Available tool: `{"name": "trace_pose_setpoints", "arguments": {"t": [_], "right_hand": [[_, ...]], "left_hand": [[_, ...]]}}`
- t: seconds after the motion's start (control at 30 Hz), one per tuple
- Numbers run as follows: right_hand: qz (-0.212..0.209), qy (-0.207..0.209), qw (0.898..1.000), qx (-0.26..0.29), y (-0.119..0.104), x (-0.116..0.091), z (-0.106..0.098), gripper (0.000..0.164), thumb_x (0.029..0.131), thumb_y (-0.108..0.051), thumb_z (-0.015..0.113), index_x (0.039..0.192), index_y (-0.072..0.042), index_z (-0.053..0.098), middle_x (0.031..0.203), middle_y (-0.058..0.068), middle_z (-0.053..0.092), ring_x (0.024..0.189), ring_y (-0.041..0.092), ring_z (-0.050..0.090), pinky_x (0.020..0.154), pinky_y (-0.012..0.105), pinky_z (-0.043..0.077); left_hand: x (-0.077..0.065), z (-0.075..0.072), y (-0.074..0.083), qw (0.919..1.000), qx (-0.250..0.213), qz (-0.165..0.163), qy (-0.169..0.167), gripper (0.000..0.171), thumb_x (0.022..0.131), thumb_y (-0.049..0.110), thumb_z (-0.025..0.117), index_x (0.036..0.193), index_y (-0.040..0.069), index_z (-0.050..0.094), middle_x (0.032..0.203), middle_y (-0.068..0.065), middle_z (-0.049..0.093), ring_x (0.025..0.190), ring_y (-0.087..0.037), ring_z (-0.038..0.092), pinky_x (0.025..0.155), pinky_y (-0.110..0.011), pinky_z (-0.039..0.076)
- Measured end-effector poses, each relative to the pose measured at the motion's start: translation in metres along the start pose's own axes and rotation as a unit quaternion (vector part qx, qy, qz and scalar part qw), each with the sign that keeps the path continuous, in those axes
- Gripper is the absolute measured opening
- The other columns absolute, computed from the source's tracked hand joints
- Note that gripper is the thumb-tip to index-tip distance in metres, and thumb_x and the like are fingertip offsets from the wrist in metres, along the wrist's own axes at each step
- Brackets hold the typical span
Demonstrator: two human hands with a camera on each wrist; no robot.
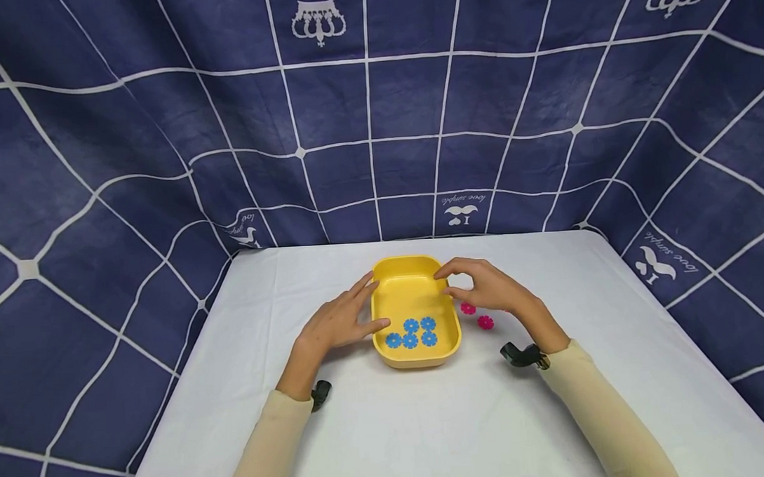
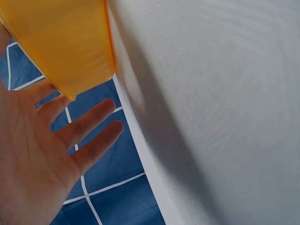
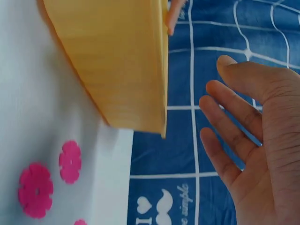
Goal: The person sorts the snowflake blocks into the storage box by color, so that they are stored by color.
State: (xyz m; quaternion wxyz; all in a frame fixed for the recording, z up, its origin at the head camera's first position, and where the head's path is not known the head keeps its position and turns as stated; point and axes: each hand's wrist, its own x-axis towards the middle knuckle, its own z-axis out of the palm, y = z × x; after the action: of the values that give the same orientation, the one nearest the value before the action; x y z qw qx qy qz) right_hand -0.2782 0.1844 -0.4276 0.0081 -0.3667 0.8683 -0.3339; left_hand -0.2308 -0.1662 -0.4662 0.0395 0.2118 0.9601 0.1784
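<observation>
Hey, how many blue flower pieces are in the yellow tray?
5 blue flower pieces, all at the near end of the yellow tray: two in the farther row, middle and right; three nearer, left, middle and right. The left hand might hide more.

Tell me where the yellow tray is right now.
In the head view, the yellow tray sits on the white table, between the left hand and the right hand, with pink flower pieces just to its right.

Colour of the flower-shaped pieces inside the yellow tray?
Blue flower-shaped pieces, clearest in the head view.
</observation>
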Motion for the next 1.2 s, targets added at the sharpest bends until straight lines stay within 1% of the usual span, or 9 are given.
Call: {"name": "trace_pose_setpoints", "arguments": {"t": [0.07, 0.17, 0.3, 0.47, 0.63, 0.97, 1.2], "right_hand": [[0.009, 0.012, 1.000, -0.005, 0.003, -0.004, -0.003, 0.037, 0.095, -0.010, 0.084, 0.131, -0.011, 0.075, 0.130, 0.004, 0.075, 0.122, 0.034, 0.067, 0.108, 0.060, 0.054], [0.024, 0.028, 0.999, -0.011, 0.007, -0.011, -0.009, 0.038, 0.095, -0.011, 0.084, 0.131, -0.014, 0.075, 0.130, 0.001, 0.075, 0.123, 0.036, 0.066, 0.108, 0.063, 0.053], [0.041, 0.048, 0.998, -0.008, 0.014, -0.019, -0.016, 0.038, 0.094, -0.011, 0.084, 0.131, -0.014, 0.074, 0.130, 0.003, 0.075, 0.125, 0.041, 0.065, 0.108, 0.066, 0.052], [0.059, 0.073, 0.995, -0.015, 0.024, -0.028, -0.027, 0.039, 0.094, -0.011, 0.085, 0.132, -0.013, 0.074, 0.129, 0.007, 0.075, 0.125, 0.037, 0.066, 0.107, 0.063, 0.054], [0.079, 0.091, 0.992, -0.026, 0.032, -0.037, -0.036, 0.040, 0.094, -0.010, 0.085, 0.132, -0.011, 0.074, 0.130, 0.013, 0.075, 0.124, 0.037, 0.066, 0.106, 0.064, 0.054], [0.096, 0.120, 0.987, -0.036, 0.044, -0.053, -0.049, 0.038, 0.096, -0.010, 0.082, 0.134, -0.009, 0.073, 0.130, 0.014, 0.074, 0.124, 0.044, 0.064, 0.103, 0.068, 0.054], [0.091, 0.135, 0.986, -0.041, 0.048, -0.061, -0.056, 0.036, 0.097, -0.008, 0.081, 0.132, -0.008, 0.074, 0.129, 0.016, 0.074, 0.121, 0.044, 0.066, 0.100, 0.070, 0.054]], "left_hand": [[0.000, 0.000, -0.001, 1.0000, -0.001, 0.003, 0.003, 0.099, 0.096, 0.080, 0.055, 0.172, 0.024, 0.029, 0.182, 0.010, 0.009, 0.159, -0.027, 0.038, 0.117, -0.058, 0.047], [0.001, 0.000, -0.002, 1.0000, -0.004, 0.004, 0.004, 0.099, 0.096, 0.080, 0.056, 0.172, 0.024, 0.029, 0.182, 0.011, 0.009, 0.160, -0.026, 0.036, 0.118, -0.058, 0.046], [0.002, 0.001, -0.002, 1.0000, -0.008, 0.003, 0.003, 0.099, 0.096, 0.081, 0.055, 0.172, 0.024, 0.029, 0.181, 0.013, 0.009, 0.159, -0.027, 0.037, 0.117, -0.059, 0.047], [0.003, 0.001, -0.002, 1.0000, -0.006, 0.001, -0.001, 0.103, 0.093, 0.087, 0.050, 0.173, 0.026, 0.028, 0.181, 0.014, 0.007, 0.159, -0.026, 0.038, 0.116, -0.058, 0.048], [0.002, 0.000, -0.002, 1.0000, -0.006, -0.002, -0.004, 0.103, 0.093, 0.087, 0.050, 0.173, 0.026, 0.027, 0.181, 0.015, 0.006, 0.159, -0.027, 0.038, 0.117, -0.058, 0.047], [0.002, 0.001, -0.002, 0.9999, -0.009, -0.001, 0.004, 0.097, 0.096, 0.078, 0.058, 0.172, 0.025, 0.029, 0.181, 0.014, 0.008, 0.158, -0.027, 0.039, 0.116, -0.059, 0.048], [0.002, 0.001, -0.002, 0.9999, -0.008, 0.009, 0.005, 0.100, 0.096, 0.083, 0.053, 0.172, 0.022, 0.029, 0.181, 0.013, 0.008, 0.159, -0.025, 0.037, 0.118, -0.056, 0.047]]}}
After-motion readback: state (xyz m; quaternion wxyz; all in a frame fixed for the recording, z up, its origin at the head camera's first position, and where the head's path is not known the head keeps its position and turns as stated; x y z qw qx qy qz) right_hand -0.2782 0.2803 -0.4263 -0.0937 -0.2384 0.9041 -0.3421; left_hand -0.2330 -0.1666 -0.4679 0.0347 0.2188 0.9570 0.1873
